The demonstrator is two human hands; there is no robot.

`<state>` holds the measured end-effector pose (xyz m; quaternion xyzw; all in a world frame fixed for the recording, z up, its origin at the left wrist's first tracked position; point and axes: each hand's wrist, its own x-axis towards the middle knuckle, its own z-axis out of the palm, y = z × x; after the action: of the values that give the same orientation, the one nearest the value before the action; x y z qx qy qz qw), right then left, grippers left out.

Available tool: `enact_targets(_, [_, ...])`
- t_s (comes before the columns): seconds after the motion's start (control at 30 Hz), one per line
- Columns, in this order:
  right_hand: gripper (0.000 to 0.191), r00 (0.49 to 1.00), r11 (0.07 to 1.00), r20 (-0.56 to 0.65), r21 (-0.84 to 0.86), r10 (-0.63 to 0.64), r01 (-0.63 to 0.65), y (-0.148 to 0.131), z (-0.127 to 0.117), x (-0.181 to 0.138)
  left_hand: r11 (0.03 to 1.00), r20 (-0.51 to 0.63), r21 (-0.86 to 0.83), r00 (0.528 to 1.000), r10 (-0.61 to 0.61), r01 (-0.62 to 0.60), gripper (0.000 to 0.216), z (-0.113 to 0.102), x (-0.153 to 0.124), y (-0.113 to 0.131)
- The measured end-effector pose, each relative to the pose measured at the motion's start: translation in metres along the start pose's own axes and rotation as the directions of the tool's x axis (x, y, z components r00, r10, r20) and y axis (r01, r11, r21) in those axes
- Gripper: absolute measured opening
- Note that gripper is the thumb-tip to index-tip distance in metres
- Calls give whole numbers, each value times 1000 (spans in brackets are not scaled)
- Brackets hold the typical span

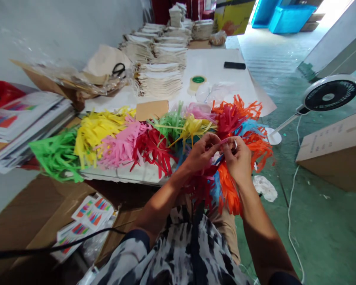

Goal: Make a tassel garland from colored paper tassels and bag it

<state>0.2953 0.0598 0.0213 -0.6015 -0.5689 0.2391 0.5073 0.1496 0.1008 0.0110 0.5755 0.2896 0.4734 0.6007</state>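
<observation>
Close together at the table's front edge, my left hand (201,153) and my right hand (237,159) both pinch a twisted pink paper strip (224,141). Beneath them hang a dark red tassel (199,187), a blue one (216,187) and an orange one (230,192), reaching down over my lap; how they join the strip is hidden. Fringed paper tassels lie in a row to the left: green (55,156), yellow (99,132), pink (124,146) and red (152,151). Past my hands lie a yellow tassel (195,127) and a magenta one (228,118).
Stacks of folded paper (160,79) stand on the white table (209,61), near a tape roll (197,84), a black phone (234,65) and scissors (118,69). A fan (329,95) and a carton (335,146) are to the right. Printed cards (93,211) fill a box below left.
</observation>
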Motion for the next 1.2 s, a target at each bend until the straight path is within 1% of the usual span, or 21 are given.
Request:
enact_targets(0.07, [24,1000,1000,-1,3,-4,4,1,1,0,1000,41,-13,999,-25,25,39,-3,0,3])
enact_targets(0.17, [20,999,999,-31,-45,-10,8,1,3,1,997,82,-28,995,-64,67,42,-6,1,4])
enact_targets(0.23, [18,1000,997,-24,-71,-7,5,1,4,1,994,54,-47,994,-98,100,43,-8,2,3])
enact_targets(0.3, [19,999,997,25,-68,-20,22,0,4,1,983,19,-114,990,-141,143,43,-8,3,1])
enact_targets(0.37, [27,993,997,98,-33,-65,69,-2,3,1,961,-3,-215,983,-181,176,42,-9,6,-1])
enact_targets(0.43, [38,980,993,157,18,-122,121,-3,2,0,931,-12,-303,976,-216,202,42,-9,9,-3])
enact_targets(0.5, [46,971,987,176,53,-159,152,-3,1,-1,908,-17,-354,970,-244,223,42,-10,12,-4])
enact_targets(0.6, [50,971,985,166,50,-173,167,-2,2,-2,891,-9,-381,962,-271,248,40,-11,14,-4])
enact_targets(0.67, [52,968,984,178,28,-177,175,-3,3,-1,892,-11,-382,964,-267,243,38,-11,14,-4])
enact_targets(0.8, [58,955,985,247,12,-167,170,-5,4,1,897,-13,-390,973,-232,209,38,-10,13,-4])
enact_targets(0.9, [64,934,985,314,44,-173,168,-6,3,3,902,-8,-389,979,-206,187,40,-10,12,-3])
enact_targets(1.0, [71,911,989,383,51,-150,142,-5,2,7,915,12,-354,979,-202,193,42,-9,10,0])
enact_targets(1.1, [76,909,990,394,29,-136,135,-4,1,10,936,21,-308,985,-173,171,41,-9,8,4])
enact_targets(1.2, [77,910,987,386,9,-152,161,-2,1,12,947,-35,-304,993,-115,99,47,-9,8,5])
